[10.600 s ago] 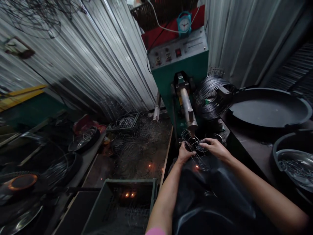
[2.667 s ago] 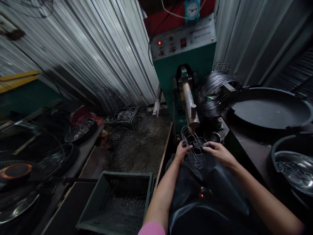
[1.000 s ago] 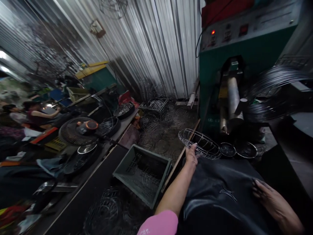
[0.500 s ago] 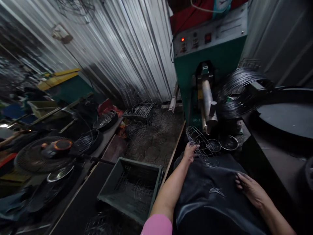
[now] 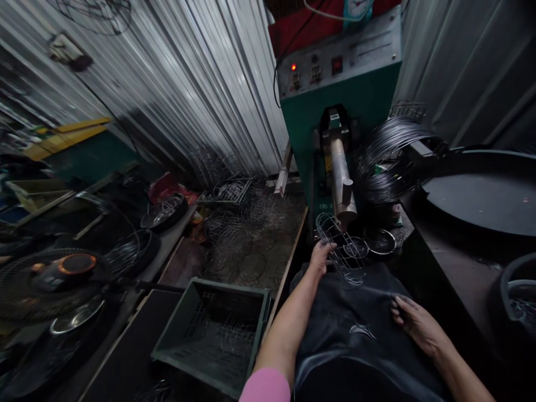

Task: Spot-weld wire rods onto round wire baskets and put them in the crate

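Ahead, at twelve o'clock, the green welding machine [image 5: 339, 106] is seen, with a black apron [image 5: 355, 335] spread at six. The wire basket [image 5: 343, 251] is held tilted just under the electrode arm [image 5: 342, 187], its long axis running ten to four. Its rim is clamped by the nearer left hand [image 5: 321, 255]. The right hand [image 5: 414, 324] is rested open on the apron, well apart at five o'clock.

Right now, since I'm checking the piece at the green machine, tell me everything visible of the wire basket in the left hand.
The wire basket is an open frame of thin, bright metal wire: round hoops crossed by curved ribs. It is tilted on edge, just below the silvery arm of the green machine and above the black apron. The left hand grips its left rim; the right hand does not touch it.
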Demonstrator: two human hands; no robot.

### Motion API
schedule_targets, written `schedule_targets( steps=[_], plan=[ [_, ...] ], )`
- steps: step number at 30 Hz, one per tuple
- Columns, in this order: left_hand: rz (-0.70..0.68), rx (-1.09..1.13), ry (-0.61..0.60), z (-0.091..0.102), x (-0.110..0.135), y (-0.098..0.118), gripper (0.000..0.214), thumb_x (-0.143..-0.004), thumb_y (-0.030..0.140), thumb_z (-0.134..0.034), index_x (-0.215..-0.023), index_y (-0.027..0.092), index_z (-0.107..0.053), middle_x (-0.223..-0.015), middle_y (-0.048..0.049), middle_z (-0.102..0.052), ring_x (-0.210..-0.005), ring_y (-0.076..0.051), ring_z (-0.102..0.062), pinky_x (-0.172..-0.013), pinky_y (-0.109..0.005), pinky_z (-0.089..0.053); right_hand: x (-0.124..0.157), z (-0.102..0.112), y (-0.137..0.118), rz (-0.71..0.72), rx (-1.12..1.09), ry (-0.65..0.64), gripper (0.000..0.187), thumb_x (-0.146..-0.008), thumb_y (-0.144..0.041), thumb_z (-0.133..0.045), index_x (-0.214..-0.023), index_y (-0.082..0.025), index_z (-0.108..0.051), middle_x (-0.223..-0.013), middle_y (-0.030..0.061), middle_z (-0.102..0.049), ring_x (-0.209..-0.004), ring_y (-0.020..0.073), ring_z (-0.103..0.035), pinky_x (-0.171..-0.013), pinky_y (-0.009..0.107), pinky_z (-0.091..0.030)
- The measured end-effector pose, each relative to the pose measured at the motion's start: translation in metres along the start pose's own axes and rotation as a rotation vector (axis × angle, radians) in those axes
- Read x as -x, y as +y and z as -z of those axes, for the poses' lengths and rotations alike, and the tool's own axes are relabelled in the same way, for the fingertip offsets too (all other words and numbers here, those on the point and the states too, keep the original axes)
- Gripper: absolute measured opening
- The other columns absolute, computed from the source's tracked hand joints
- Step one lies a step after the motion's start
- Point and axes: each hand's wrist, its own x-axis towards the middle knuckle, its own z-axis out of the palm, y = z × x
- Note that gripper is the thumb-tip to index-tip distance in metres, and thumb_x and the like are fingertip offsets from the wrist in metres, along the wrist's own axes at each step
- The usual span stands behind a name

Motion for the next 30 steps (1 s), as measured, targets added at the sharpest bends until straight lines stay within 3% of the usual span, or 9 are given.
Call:
schedule_targets(
  steps=[10,23,30],
  plan=[
    [0.035,0.022,0.006,0.0,-0.002,-0.004,0.04,-0.057,0.041,-0.07,-0.089,0.018,-0.059,-0.074,0.0002,-0.048,-0.065,-0.01,-0.045,-0.052,-0.026,-0.049,0.004,-0.002,-0.001,0.001,-0.002,0.008,0.039,-0.048,-0.026,-0.089,-0.077,-0.015,-0.064,-0.066,0.0003,-0.058,-0.054,0.0081,-0.051,-0.042,0.015,-0.045],
    [0.019,-0.007,0.005,-0.001,-0.003,-0.013,0.043,-0.056,0.039,-0.072,-0.092,0.02,-0.057,-0.08,-0.0016,-0.053,-0.067,-0.011,-0.044,-0.052,-0.025,-0.048,0.002,-0.003,0.001,0.03,0.016,0.024,0.04,-0.049,-0.025,-0.087,-0.078,-0.014,-0.062,-0.065,0.0006,-0.057,-0.052,0.0085,-0.05,-0.04,0.015,-0.043],
    [0.044,-0.013,-0.004,-0.001,0.0,-0.01,0.04,-0.057,0.039,-0.074,-0.088,0.018,-0.058,-0.07,0.0,-0.049,-0.062,-0.011,-0.044,-0.05,-0.024,-0.047,0.001,0.001,0.002,0.032,-0.008,0.009,0.04,-0.048,-0.027,-0.089,-0.078,-0.014,-0.064,-0.065,0.001,-0.058,-0.053,0.0088,-0.051,-0.04,0.015,-0.044]
  ],
)
